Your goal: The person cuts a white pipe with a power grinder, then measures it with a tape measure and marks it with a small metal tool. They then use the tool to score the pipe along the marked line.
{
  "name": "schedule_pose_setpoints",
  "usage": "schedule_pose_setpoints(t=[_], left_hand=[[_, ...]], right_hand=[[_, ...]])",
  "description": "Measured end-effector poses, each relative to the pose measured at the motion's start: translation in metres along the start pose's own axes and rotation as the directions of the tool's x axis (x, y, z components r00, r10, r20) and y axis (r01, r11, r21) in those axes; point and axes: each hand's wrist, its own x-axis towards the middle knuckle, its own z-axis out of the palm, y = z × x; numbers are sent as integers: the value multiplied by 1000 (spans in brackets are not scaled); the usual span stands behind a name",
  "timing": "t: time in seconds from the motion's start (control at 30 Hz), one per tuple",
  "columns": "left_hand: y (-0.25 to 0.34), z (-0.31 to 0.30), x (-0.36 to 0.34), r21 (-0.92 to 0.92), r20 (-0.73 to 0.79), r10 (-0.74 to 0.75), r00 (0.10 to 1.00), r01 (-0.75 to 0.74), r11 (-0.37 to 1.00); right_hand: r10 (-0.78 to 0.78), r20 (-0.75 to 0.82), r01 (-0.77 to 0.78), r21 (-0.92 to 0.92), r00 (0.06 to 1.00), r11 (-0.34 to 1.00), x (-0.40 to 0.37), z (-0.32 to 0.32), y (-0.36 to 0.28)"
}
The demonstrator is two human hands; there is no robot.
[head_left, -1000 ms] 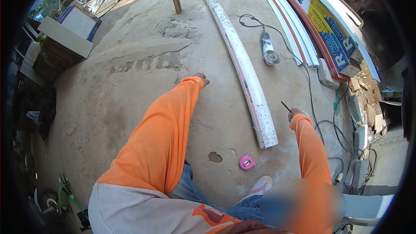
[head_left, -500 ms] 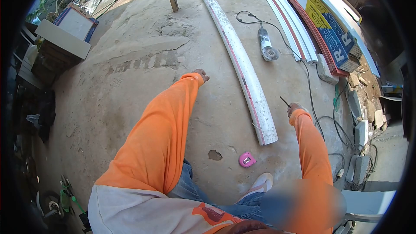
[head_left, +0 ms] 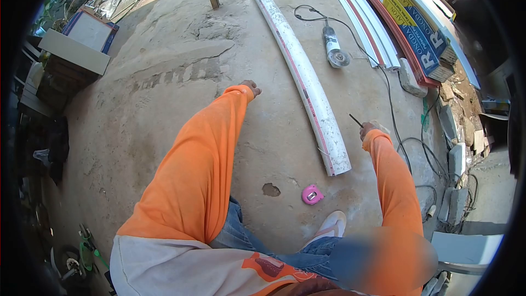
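A long white pipe (head_left: 305, 82) is laid on the concrete floor (head_left: 164, 104) between the two outstretched arms, its near cut end lying just left of the right hand (head_left: 369, 129) and its middle stretch well to the right of the left hand (head_left: 251, 87). A thin dark stick (head_left: 355, 120) is gripped in the closed right hand and pointed toward the pipe without touching it, while the left hand is mostly hidden by its orange sleeve, so its state cannot be told. A pink tape measure (head_left: 312, 194) is seen on the floor just below the pipe's near end, and an angle grinder (head_left: 332, 47) is seen beyond the pipe.
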Motion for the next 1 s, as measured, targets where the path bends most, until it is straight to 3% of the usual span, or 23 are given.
schedule_pose_setpoints(t=[0.07, 0.13, 0.17, 0.2, 0.23, 0.3, 0.37, 0.4, 0.43, 0.47, 0.53, 0.6, 0.63, 0.7, 0.73, 0.77, 0.83, 0.9, 0.93, 1.0], left_hand=[[-1, 1, -3, -5, -1, -10, 1000, 10, 1000], [-1, 4, -8, -10, -2, -20, 1000, 20, 1000], [-1, 7, -11, 24, 20, -22, 1000, 22, 999], [-1, 11, -15, 57, 41, -24, 999, 22, 998], [1, 16, -21, 54, 37, -22, 999, 20, 998], [6, 36, -44, 255, 126, 1, 992, -33, 966], [19, 60, -78, 258, 257, 18, 966, -86, 962], [11, 89, -77, 155, 339, 33, 940, -91, 984], [23, 99, -104, 27, 404, -9, 915, -2, 1000], [26, 113, -122, -118, 485, 3, 875, 62, 991], [41, 127, -159, -176, 554, -34, 832, 157, 972], [33, 159, -162, -239, 528, -44, 848, 198, 951], [29, 174, -162, -317, 390, 23, 921, 111, 942], [-9, 246, -112, -500, 108, -95, 990, 136, 855], [21, 197, -159, -554, 140, -298, 944, 324, 767], [4, 197, -161, -592, 66, -256, 964, 245, 768], [-16, 177, -176, -589, 1, -238, 971, 193, 785], [-24, 150, -186, -559, -26, -282, 959, 220, 799], [-31, 135, -194, -577, -16, -301, 954, 237, 781], [-115, 145, -169, -625, -13, -181, 983, 133, 769]], right_hand=[[-8, -10, 8, -24, 1000, 1000, 24, 14, -8], [-225, -124, 230, 28, 966, 973, 61, 34, -20], [-226, -124, 231, 29, 966, 973, 64, 34, -33], [198, -121, -62, 686, 973, 725, 64, 35, -51], [496, 155, -201, 979, 855, 39, 65, 37, -67], [579, 82, -107, 994, 811, 9, 81, 47, -91], [658, 7, -2, 1000, 753, -8, 83, 48, -98], [636, 106, 5, 985, 764, -170, 80, 46, -100], [596, 200, 10, 944, 778, -330, 80, 44, -102], [599, 190, 20, 945, 778, -326, 81, 39, -107], [621, 166, 9, 963, 766, -268, 85, 27, -123], [583, 144, 83, 935, 800, -345, 84, 6, -139], [556, 143, 118, 906, 819, -406, 80, -6, -147], [424, 94, 119, 886, 901, -449, 131, -5, -178], [463, 32, 132, 939, 886, -318, 101, -30, -179], [492, -37, 143, 973, 870, -179, 62, -63, -179], [479, -21, 167, 950, 878, -265, 61, -88, -196], [487, -116, 226, 959, 866, -174, 56, -104, -214], [367, -107, 234, 916, 924, -325, 66, -110, -231], [67, -110, 128, 780, 992, -613, 61, -138, -246]])
